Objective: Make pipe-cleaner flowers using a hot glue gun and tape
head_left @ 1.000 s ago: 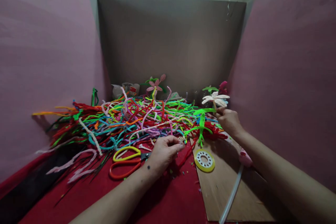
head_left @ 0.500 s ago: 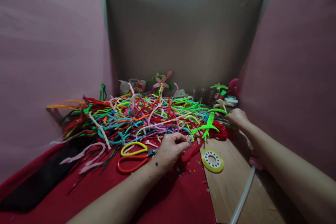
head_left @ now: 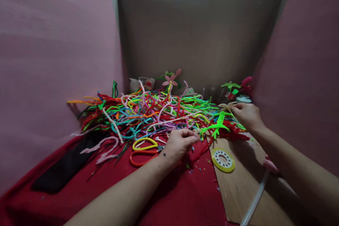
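A big heap of pipe cleaners (head_left: 159, 113) in many colours lies on the red cloth (head_left: 182, 197). My left hand (head_left: 178, 144) rests at the heap's near edge, fingers pinched on a tiny pale piece I cannot make out. My right hand (head_left: 247, 116) is at the heap's right end, closed on a white pipe-cleaner flower (head_left: 227, 106) that lies low over the heap. A bright green pipe-cleaner stem with leaves (head_left: 219, 124) lies between my two hands.
Scissors (head_left: 144, 150) with yellow and orange handles lie left of my left hand. A yellow tape spool (head_left: 222, 159) and a white tube (head_left: 255, 199) rest on a wooden board (head_left: 246, 187). A pink flower (head_left: 171, 79) and green-and-pink flowers (head_left: 234, 88) stand at the back. Pink walls close both sides.
My right hand has lowered the white flower from upright above the heap down onto its right end. My left hand stays pinched at the heap's edge. The view has shifted left.
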Motion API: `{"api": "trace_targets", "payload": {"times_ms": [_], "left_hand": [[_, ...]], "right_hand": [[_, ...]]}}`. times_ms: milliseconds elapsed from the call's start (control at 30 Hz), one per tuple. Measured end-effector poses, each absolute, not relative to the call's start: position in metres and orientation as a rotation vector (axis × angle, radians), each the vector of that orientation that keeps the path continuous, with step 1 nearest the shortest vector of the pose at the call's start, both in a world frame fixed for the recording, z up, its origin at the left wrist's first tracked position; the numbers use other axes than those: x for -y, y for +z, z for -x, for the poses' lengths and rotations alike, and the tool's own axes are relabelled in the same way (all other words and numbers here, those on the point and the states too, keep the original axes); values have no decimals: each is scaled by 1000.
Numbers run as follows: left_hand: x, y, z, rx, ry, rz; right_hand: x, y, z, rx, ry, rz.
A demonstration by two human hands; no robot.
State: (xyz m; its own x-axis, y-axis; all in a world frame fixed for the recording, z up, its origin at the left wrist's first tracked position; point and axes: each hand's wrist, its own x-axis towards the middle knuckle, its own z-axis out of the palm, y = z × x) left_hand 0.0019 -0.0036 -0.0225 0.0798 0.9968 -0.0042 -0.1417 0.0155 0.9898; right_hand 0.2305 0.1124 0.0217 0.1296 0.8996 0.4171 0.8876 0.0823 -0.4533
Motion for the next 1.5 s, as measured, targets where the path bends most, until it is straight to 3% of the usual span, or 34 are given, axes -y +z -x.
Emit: {"api": "trace_targets", "payload": {"times_ms": [67,200,300,600,800,967,1067,1300,1500], "left_hand": [[2,-23,0,-983,1232,-1053],[0,-25,3,-945,1303,-1035],[2,-25,3,-916,1349,-1060],[0,-32,0,-926,1275,-1124],[18,4,22,-1135,1273,-1345],[66,22,94,-1653,1248,-1797],[87,11,139,-2116,1039,-1790],[94,-13,155,-2559,189,-1787],[85,-13,144,-2617,-35,-1788]], "right_hand": [[-84,24,-208,1734,264,1619],[-28,17,-161,1626,1201,1241],[-9,3,-140,1465,1487,1043],[-13,-33,-141,1234,1499,965],[-10,-32,-146,1067,1588,1023],[-14,-34,-153,1021,1640,1042],[-15,-36,-153,1038,1650,1036],[-8,-39,-151,1147,1624,937],[-9,-41,-152,1218,1643,930]]}}
